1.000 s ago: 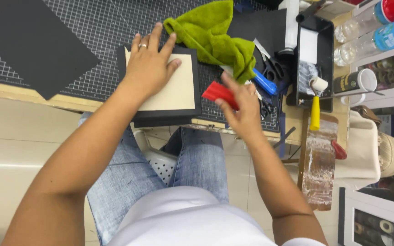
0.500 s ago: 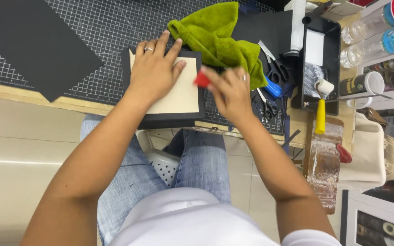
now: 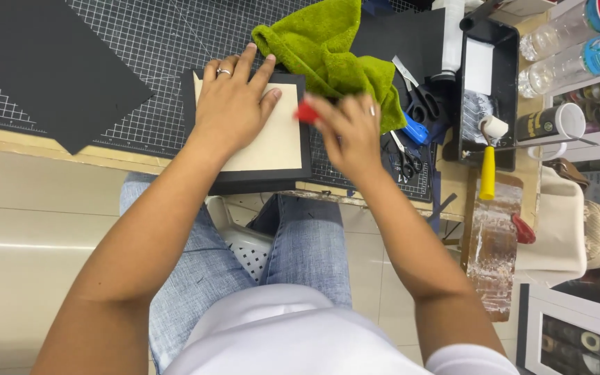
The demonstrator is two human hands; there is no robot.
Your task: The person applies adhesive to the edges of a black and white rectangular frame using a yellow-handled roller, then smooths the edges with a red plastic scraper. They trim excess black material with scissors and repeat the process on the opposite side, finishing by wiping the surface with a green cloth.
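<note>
Head camera looked straight down at a person sitting at a counter (image 3: 8,142) covered by a black cutting mat with a white grid (image 3: 140,42). The left hand (image 3: 232,104) lay flat, fingers spread, on a cream square card (image 3: 276,142). That card sat on a bigger black square board (image 3: 258,182), which stuck out a little over the near edge of the counter. A thin ring showed on one finger of the left hand. Its grip was apart, pressing down and holding nothing. The right hand (image 3: 350,132) was just beside the right edge of the card, a bit blurry. Its grip was clamped on a small red tool (image 3: 306,112), with the fingers pinched around it and the red tip touching the card's right side near the top. I could not tell what kind of tool it was. A crumpled green cloth (image 3: 331,45) lay just behind both hands, touching the top right corner of the black board. A big sheet of black paper (image 3: 43,66) lay on the mat far to the left. To the right of the right hand were black scissors (image 3: 421,104) and a blue-handled tool (image 3: 414,130). Further right stood a black plastic tray (image 3: 505,83), and a paint roller with a yellow handle (image 3: 487,170) leaned out of it. A white mug (image 3: 567,121) and clear plastic bottles (image 3: 564,28) stood near the far right edge. Blue jeans (image 3: 300,250) showed below the counter.
</note>
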